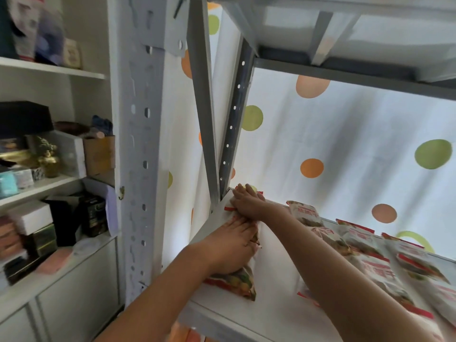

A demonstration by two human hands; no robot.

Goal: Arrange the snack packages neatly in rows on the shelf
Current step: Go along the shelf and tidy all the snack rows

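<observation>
Your left hand (229, 245) and right hand (246, 202) both press flat, fingers straight, on the red-edged printed foil snack package (243, 282) at the white metal shelf's (271, 309) far-left corner. Its long axis runs near-to-far; your left hand holds the nearer end.

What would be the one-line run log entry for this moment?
step: aligning snack package at shelf left end | left hand: pressing flat | right hand: pressing flat | other packages: right

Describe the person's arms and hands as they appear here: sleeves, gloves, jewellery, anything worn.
Both forearms are bare right to the bottom frame edge, so no sleeves show. The left hand and the right hand wear no gloves. No watch or bracelet is visible on either wrist. Motion blur makes it too hard to tell whether any finger carries a ring.
</observation>
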